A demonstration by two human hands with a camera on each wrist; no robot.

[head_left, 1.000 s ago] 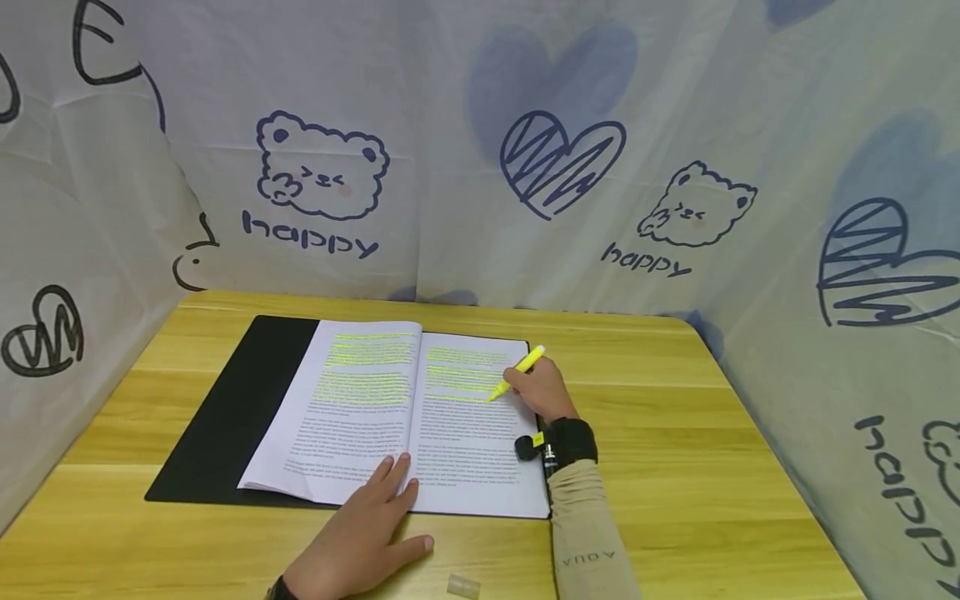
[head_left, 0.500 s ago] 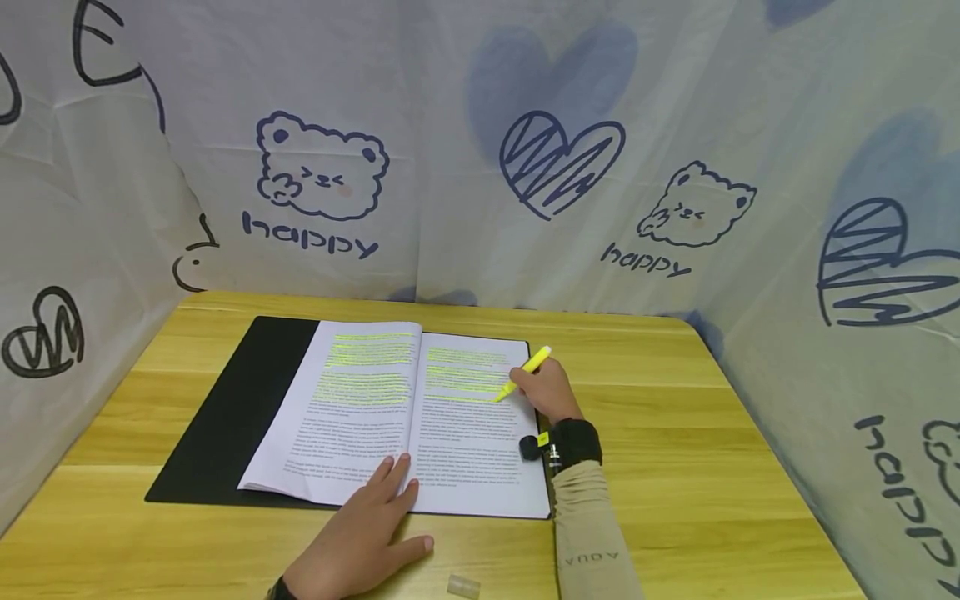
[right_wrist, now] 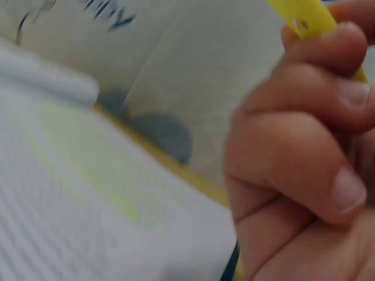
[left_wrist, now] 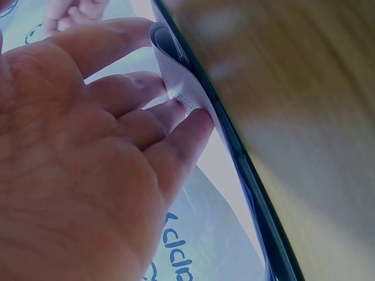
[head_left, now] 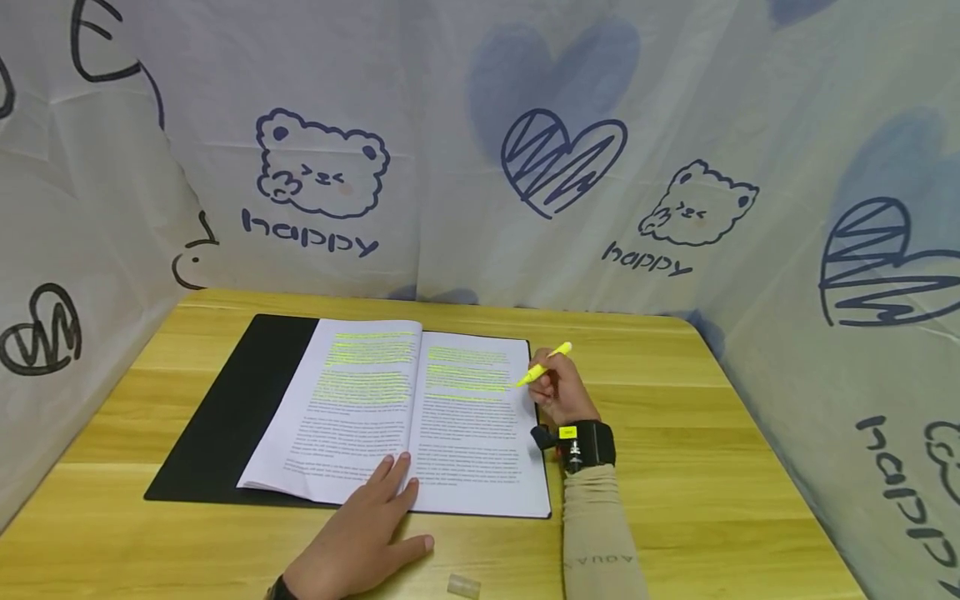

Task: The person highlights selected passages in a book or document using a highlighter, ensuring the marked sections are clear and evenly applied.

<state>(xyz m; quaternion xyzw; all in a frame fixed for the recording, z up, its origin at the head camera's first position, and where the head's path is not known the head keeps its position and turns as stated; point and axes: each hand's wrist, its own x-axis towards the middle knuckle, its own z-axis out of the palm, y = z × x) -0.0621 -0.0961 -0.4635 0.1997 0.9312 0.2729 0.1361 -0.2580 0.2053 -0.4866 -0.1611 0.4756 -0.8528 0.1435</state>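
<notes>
My right hand (head_left: 558, 390) pinches a yellow highlighter (head_left: 546, 363) at the right edge of an open booklet (head_left: 480, 467); its tip points down-left beside the lines of print. The right wrist view shows the fingers (right_wrist: 281, 140) curled, with the highlighter (right_wrist: 307, 17) at the top. My left hand (head_left: 367, 529) lies with fairly straight fingers on the booklet's lower edge by the middle fold. In the left wrist view its fingertips (left_wrist: 196, 126) touch the curved paper (left_wrist: 181, 82). Yellow marked lines cover the upper part of both pages.
A black folder cover (head_left: 225, 417) lies under the booklet, showing at its left. A small translucent cap (head_left: 463, 586) lies near the table's front edge. A printed cloth (head_left: 442, 167) hangs behind the wooden table (head_left: 675, 467).
My right hand has moved right with the highlighter, from the end of a marked line to the page's right margin. That line has grown slightly longer. The left hand has stayed in place.
</notes>
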